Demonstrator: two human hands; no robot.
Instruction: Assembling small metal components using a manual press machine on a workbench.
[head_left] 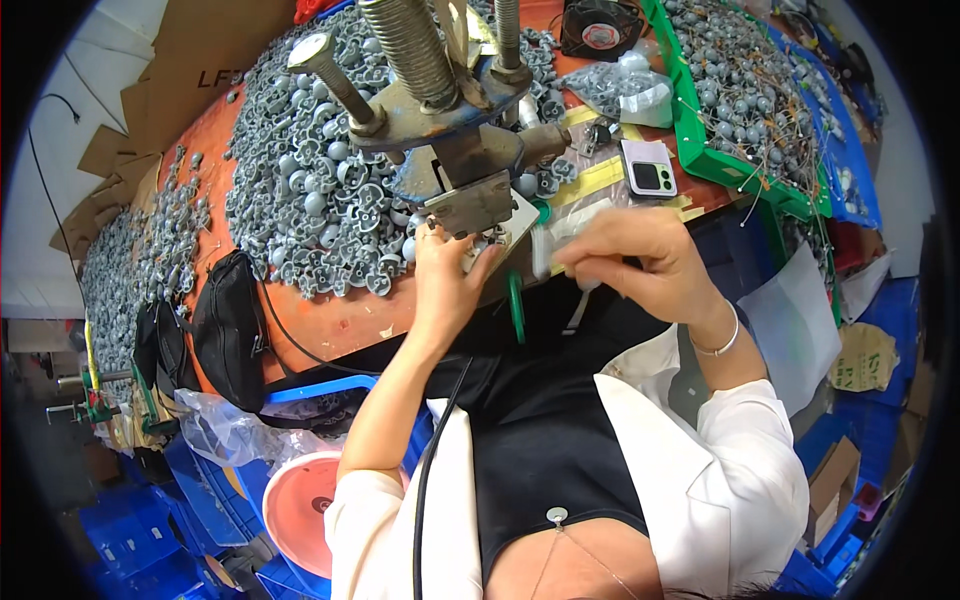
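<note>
Landmark: blue-grey metal hand press (440, 110) with threaded steel columns, standing at the near edge of an orange-topped workbench (330, 320).
Left hand (445, 275): directly below the press's square steel plate (470, 203), fingers curled around a small grey moulded part (478, 243) and pressing it against the underside; fingers closed on it, apparently to seat it squarely under the plate.
Right hand (640, 262): just right of the press plate, fingers pinched together on a small pale grey piece (543, 252); held level with the plate, seemingly ready to feed in.
Held parts, appearance: matt grey, rounded, small; finer shape too blurred to tell.
Stock heap: loose grey knob-shaped castings (300, 190) piled left of and behind the press, within reach of the left hand.
Green tray (700, 150): right of the press, filled with grey parts carrying thin wires.
Phone (648, 167): lilac, lying flat between the press and the green tray.
Black pouch (228, 325): hung at the bench edge, well left of the press.
Pink round basin (300, 505): on the floor, below and left of the press.
</note>
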